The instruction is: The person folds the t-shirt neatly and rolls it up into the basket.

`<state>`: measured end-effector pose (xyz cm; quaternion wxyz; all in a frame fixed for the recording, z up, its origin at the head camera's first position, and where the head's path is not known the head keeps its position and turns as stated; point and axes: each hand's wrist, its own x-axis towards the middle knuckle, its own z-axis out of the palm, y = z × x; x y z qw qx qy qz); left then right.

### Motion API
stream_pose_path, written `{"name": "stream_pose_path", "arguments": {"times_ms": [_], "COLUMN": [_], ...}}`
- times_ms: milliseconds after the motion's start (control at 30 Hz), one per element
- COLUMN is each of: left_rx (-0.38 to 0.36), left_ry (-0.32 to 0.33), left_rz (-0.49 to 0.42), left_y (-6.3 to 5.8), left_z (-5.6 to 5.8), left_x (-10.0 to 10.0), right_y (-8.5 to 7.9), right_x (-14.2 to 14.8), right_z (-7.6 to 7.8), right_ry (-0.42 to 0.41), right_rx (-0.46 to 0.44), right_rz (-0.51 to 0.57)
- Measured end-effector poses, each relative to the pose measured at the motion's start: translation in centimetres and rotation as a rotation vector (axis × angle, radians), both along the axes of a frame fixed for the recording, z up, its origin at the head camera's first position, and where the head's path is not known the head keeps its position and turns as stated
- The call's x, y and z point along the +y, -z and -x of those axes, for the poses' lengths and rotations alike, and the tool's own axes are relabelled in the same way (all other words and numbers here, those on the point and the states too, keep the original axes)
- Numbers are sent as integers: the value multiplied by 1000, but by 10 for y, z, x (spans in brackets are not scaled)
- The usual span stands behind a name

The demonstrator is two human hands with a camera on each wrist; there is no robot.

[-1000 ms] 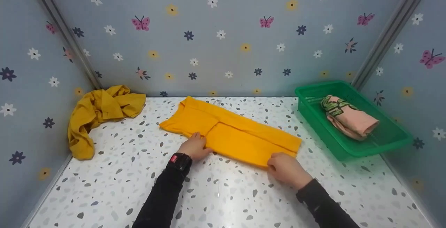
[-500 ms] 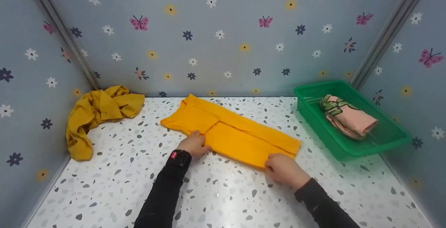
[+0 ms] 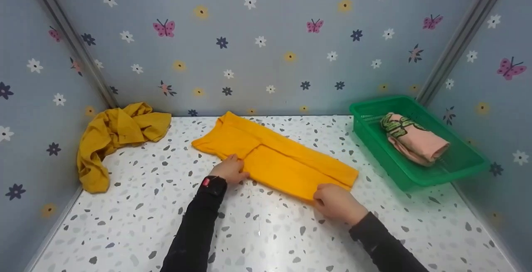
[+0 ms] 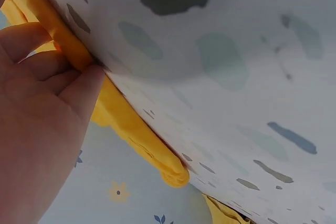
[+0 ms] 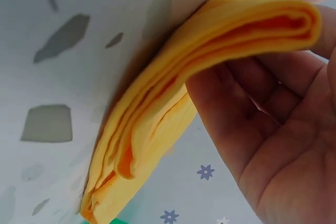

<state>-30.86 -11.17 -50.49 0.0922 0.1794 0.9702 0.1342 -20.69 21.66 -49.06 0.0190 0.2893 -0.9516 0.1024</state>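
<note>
A yellow shirt, folded into a long layered strip, lies slantwise on the speckled table. At its near edge, left of the middle, my left hand pinches the cloth; the left wrist view shows fingers around the folded edge. Near the strip's right end, my right hand grips the same long edge. Up close in the right wrist view, the stacked layers show end-on, with the held edge raised a little off the table. Part of the right thumb is cut off by that view's border.
A crumpled mustard cloth sits in the back left corner. At the right stands a green plastic basket with a folded pink garment inside. Flower-patterned walls enclose the table at the back and both sides.
Both hands keep their hold on the shirt's near edge, shifting only slightly, the right hand a little to the left. The whole scene drifts slightly left in the view.
</note>
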Motion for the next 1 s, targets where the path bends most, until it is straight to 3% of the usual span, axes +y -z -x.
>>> {"name": "stream_pose_path", "arguments": {"times_ms": [233,333,433,600,700,1000], "left_rx": [91,96,97,98,108,115], "left_ry": [-21,-40,-30,34,89,274], "left_rz": [-14,-37,-93,-155,-143,-160], "left_y": [0,-5,-12,-16,-17,-14], "left_z": [-14,-23,-34,-53,-65,-90], "left_x": [6,12,22,42,57,92], "right_y": [-9,-14,-21,-30,-33,-22], "right_x": [5,9,14,23,29,37], "right_z": [5,11,21,47,62,88], "right_ry": [34,27,84,205,259,369], "right_rx": [-234,-248,-241,-211,-209,-233], "right_rz": [48,73,103,103,120,154]}}
